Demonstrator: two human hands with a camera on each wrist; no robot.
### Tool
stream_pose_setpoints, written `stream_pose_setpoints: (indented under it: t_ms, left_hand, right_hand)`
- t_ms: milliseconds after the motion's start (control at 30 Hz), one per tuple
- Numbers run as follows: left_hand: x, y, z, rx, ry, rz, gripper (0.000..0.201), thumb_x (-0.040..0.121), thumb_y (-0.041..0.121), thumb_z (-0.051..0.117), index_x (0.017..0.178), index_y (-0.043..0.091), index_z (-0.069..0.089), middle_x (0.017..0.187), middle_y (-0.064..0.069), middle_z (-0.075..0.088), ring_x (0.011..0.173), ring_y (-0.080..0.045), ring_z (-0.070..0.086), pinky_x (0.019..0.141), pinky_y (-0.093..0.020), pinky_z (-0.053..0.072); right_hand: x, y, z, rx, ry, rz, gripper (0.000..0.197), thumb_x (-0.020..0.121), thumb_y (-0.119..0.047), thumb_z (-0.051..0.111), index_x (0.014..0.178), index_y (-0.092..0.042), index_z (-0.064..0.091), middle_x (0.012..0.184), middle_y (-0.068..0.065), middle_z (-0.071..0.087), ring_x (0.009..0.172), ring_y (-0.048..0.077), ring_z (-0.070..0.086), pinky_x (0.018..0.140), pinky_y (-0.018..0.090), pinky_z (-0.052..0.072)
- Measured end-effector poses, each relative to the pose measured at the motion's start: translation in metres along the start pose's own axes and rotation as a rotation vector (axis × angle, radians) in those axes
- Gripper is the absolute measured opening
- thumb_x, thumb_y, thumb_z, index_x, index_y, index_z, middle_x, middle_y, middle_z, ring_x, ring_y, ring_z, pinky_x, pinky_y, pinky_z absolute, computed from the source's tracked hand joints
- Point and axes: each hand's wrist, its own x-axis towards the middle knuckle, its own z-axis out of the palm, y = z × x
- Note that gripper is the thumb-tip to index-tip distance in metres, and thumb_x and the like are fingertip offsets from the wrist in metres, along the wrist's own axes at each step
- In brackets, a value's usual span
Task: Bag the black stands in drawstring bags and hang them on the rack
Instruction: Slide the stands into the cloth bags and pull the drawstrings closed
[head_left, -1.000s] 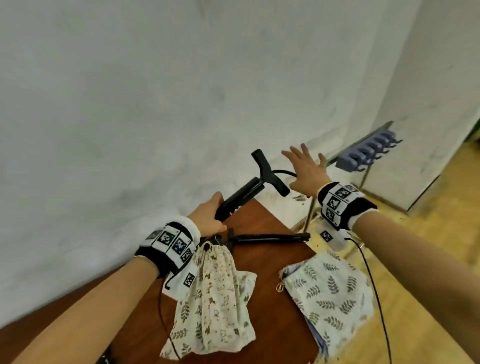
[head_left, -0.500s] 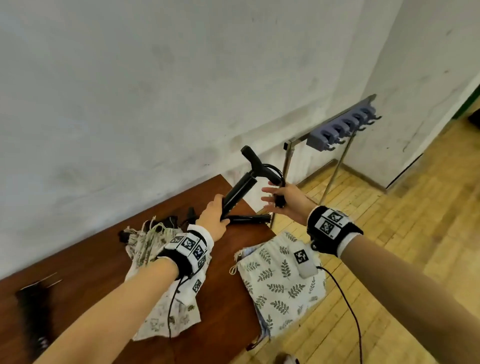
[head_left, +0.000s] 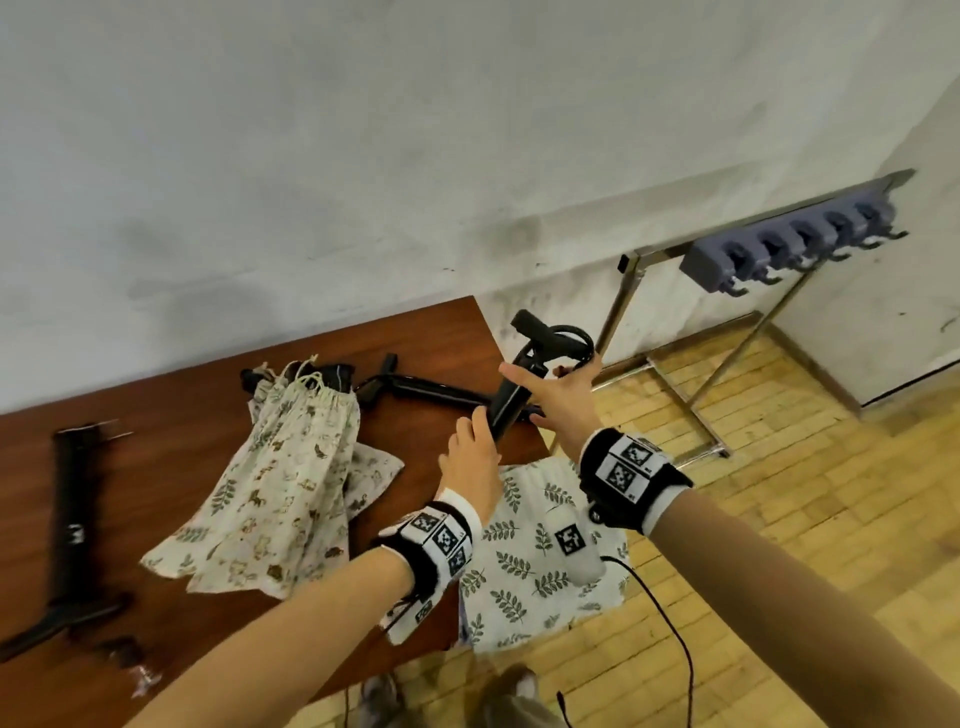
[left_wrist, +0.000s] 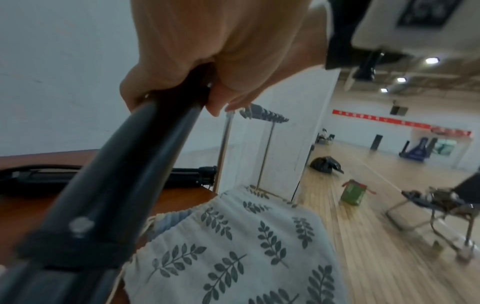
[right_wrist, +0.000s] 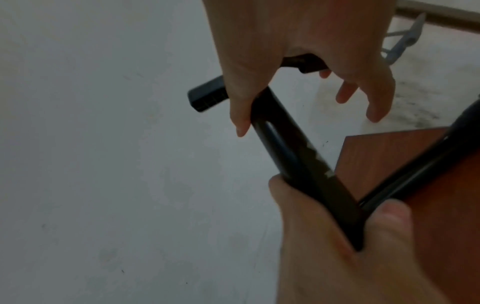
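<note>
I hold one black stand (head_left: 511, 400) tilted over the table's right corner. My left hand (head_left: 470, 457) grips its lower shaft (left_wrist: 124, 174). My right hand (head_left: 558, 387) holds the top, thumb along the shaft (right_wrist: 285, 148) and fingers curled over the T-handle (head_left: 540, 332). A leaf-print drawstring bag (head_left: 540, 566) lies under my wrists, hanging over the table edge. A second bare stand (head_left: 431, 389) lies on the table behind. An animal-print bag (head_left: 291, 462) holds another stand, its black end sticking out. The grey hook rack (head_left: 789, 244) stands at right with bare hooks.
A further black stand (head_left: 67, 519) lies at the left of the brown table (head_left: 156, 415). The white wall runs close behind. The rack's chrome legs (head_left: 691, 405) stand on the wood floor right of the table. My shoes (head_left: 498, 696) show below.
My right hand came back from beyond the handle and took hold of the stand's top. The stand has come down towards the table's corner, and my view has swung left.
</note>
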Motion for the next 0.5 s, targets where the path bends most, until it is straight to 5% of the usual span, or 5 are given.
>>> stream_pose_setpoints:
  t_ms: [67, 167, 300, 434, 500]
  left_hand:
    - [-0.001, 0.01, 0.007, 0.042, -0.039, 0.0, 0.062, 0.097, 0.016, 0.046, 0.147, 0.008, 0.011, 0.138, -0.011, 0.032, 0.122, -0.03, 0.042, 0.095, -0.045, 0.04]
    - [0.005, 0.019, 0.014, -0.101, -0.184, 0.09, 0.064, 0.095, 0.015, 0.046, 0.148, 0.005, 0.011, 0.141, -0.013, 0.031, 0.123, -0.034, 0.04, 0.099, -0.046, 0.037]
    - [0.022, 0.006, -0.009, -0.232, -0.394, 0.241, 0.047, 0.093, 0.036, 0.052, 0.132, 0.01, 0.042, 0.126, -0.01, 0.05, 0.117, -0.029, 0.05, 0.098, -0.04, 0.041]
    - [0.038, -0.044, -0.016, -0.023, -0.438, -0.125, 0.044, 0.102, 0.036, 0.033, 0.128, 0.006, 0.054, 0.132, -0.016, 0.053, 0.126, -0.03, 0.048, 0.099, -0.034, 0.037]
    - [0.041, -0.074, -0.001, 0.055, -0.48, -0.224, 0.031, 0.099, 0.03, 0.044, 0.109, 0.008, 0.063, 0.111, -0.015, 0.063, 0.112, -0.031, 0.059, 0.087, -0.033, 0.044]
  right_hand:
    - [0.004, 0.005, 0.003, 0.042, 0.008, 0.012, 0.105, 0.056, -0.032, 0.088, 0.132, -0.035, 0.016, 0.117, 0.005, 0.05, 0.101, 0.023, 0.061, 0.084, 0.045, 0.055]
    - [0.009, 0.009, 0.007, 0.213, 0.13, 0.019, 0.08, 0.062, -0.003, 0.073, 0.127, -0.023, 0.03, 0.087, 0.014, 0.063, 0.073, 0.027, 0.064, 0.07, 0.041, 0.058]
    - [0.021, 0.004, -0.017, 0.348, 0.134, 0.032, 0.064, 0.055, -0.002, 0.071, 0.116, -0.001, 0.05, 0.074, 0.017, 0.062, 0.063, 0.029, 0.061, 0.057, 0.037, 0.055]
    - [0.03, -0.012, -0.057, 0.412, 0.012, 0.003, 0.046, 0.064, 0.003, 0.07, 0.103, -0.007, 0.049, 0.063, 0.009, 0.058, 0.057, 0.029, 0.059, 0.059, 0.035, 0.053]
    - [0.03, -0.017, -0.073, 0.383, -0.038, -0.017, 0.041, 0.068, 0.004, 0.068, 0.103, -0.008, 0.049, 0.068, 0.012, 0.056, 0.057, 0.027, 0.06, 0.063, 0.037, 0.052]
